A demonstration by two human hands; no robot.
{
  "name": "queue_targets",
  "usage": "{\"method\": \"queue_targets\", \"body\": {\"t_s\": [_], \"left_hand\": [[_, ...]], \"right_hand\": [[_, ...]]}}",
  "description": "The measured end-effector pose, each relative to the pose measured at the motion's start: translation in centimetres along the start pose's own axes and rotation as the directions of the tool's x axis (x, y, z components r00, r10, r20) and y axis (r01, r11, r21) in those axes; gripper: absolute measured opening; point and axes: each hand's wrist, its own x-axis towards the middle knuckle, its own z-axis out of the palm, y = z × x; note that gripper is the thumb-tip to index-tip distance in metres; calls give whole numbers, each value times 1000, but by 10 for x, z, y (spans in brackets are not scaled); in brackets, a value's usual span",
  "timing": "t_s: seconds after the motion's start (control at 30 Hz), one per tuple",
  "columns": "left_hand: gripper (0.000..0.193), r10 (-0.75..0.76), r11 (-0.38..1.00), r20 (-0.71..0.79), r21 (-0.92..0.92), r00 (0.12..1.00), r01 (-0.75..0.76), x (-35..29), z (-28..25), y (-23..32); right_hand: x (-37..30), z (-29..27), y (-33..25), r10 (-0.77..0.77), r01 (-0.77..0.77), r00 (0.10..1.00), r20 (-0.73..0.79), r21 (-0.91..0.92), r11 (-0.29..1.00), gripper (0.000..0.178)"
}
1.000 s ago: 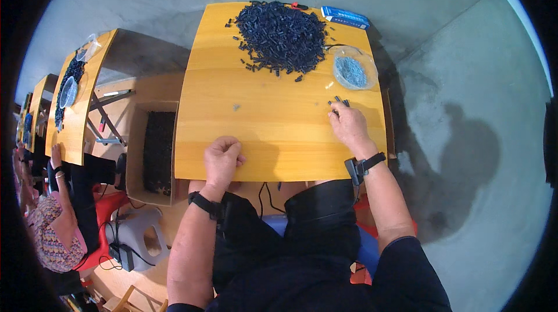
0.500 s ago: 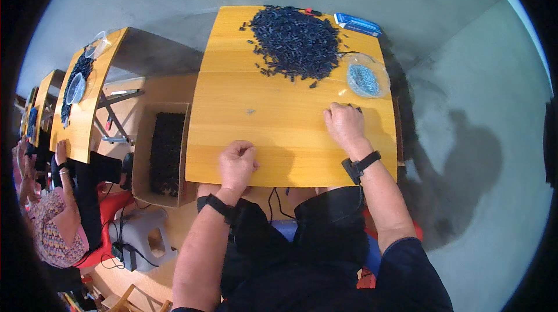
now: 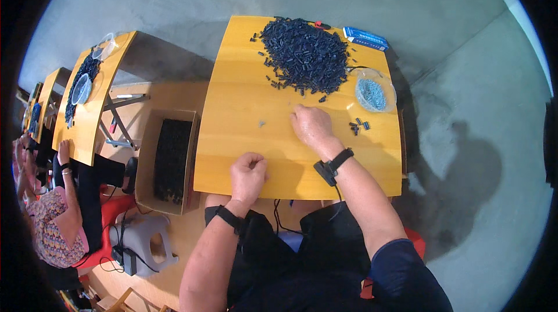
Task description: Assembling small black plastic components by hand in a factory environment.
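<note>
My left hand (image 3: 248, 179) is closed near the front edge of the yellow wooden table (image 3: 232, 137), thumb and fingers curled together; whatever is in it, if anything, is hidden. Farther in, toward the pile, my right hand (image 3: 312, 125) has its fingers bent down near the tabletop, and its grip is hidden too. Beyond it lies a big heap of small black cylindrical pieces (image 3: 305, 53). Several loose black pieces (image 3: 356, 126) form a small cluster to the right of my right hand. A round clear bowl (image 3: 390, 92) holds small light-blue pieces (image 3: 371, 94).
A blue and white box (image 3: 365, 39) and a red and black tool (image 3: 321, 25) lie at the far edge. On the floor to the left, a cardboard box (image 3: 195, 167) contains dark pieces. A grey stool (image 3: 139, 239) and another person's hand (image 3: 64, 152) at a neighbouring table are farther left.
My right hand has moved left, away from the small black cluster, which now shows fully. My left hand stays closed near the front edge. The view has shifted slightly.
</note>
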Motion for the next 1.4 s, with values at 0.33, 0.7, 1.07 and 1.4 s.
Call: {"method": "queue_targets", "body": {"t_s": [0.33,0.7,1.07,1.4], "left_hand": [[10,-55,998,-30,-20,998,54,-4,1,10],[8,-30,1000,-38,-1,999,30,-3,2,6],[28,440,677,202,566,875,-471,-9,13,11],[25,491,471,431,601,758,-646,-4,54,26]], "right_hand": [[12,-19,44,268,-259,958,-104,90,962,20],[18,-26,52,235,-236,971,54,30,971,22],[14,-30,62,157,-163,985,64,100,981,19],[7,-25,78,119,-124,992,36,268,955,18]]}}
